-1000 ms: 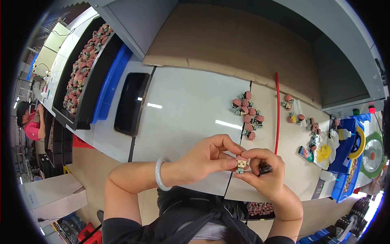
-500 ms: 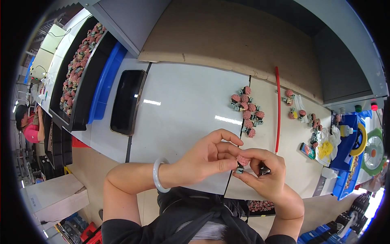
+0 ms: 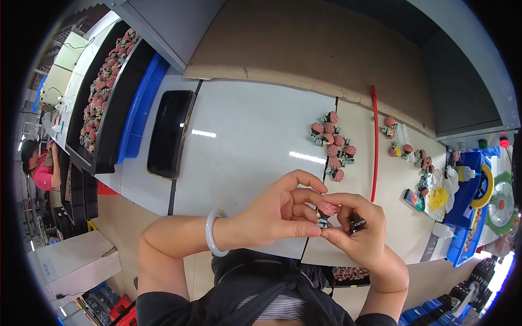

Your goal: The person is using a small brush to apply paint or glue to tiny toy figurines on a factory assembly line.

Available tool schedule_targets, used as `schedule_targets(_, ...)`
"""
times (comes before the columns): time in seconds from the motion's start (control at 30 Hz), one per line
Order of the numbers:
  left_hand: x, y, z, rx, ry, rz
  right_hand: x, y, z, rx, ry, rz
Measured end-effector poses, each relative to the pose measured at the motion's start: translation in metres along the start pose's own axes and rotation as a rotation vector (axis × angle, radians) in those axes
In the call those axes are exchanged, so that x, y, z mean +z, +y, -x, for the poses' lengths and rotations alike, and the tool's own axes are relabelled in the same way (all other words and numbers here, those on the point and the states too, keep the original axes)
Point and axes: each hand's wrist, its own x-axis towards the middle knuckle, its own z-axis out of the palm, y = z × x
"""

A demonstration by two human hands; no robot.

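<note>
Between the fingertips of both hands is a small figurine [image 3: 327,208] with a bumpy pink top and a grey-green and dark lower part. My left hand [image 3: 272,212], a pale bangle [image 3: 213,233] on its wrist, pinches it from the left side. From the right, the thumb and fingers of my right hand [image 3: 365,221] hold the same figurine. A shiny dark object [image 3: 357,224] sits within the curled fingers of my right hand; its kind is unclear. Just beyond, a cluster of similar figurines [image 3: 333,145] lies on the white table [image 3: 244,141].
A black phone [image 3: 171,135] lies to the left, beside a blue bin [image 3: 142,108] and a black tray [image 3: 111,127] full of figurines. To the right are a red rod [image 3: 374,144], more figurines [image 3: 389,127], a yellow tape roll [image 3: 482,186] and a green fan [image 3: 500,204]. Another person [image 3: 43,168] sits far left.
The figurine has turned slightly and now stands more upright between my fingertips. My right hand has shifted a little to the right. The view has moved slightly.
</note>
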Motion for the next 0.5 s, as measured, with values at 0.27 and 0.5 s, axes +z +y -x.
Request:
schedule_targets(0.27,0.004,0.003,0.0,0.059,0.094,-0.052,-0.005,0.009,0.003,-0.345,0.127,0.275)
schedule_targets(0.5,0.003,-0.003,0.004,0.131,0.123,-0.139,0.002,-0.002,0.006,-0.256,0.014,0.689)
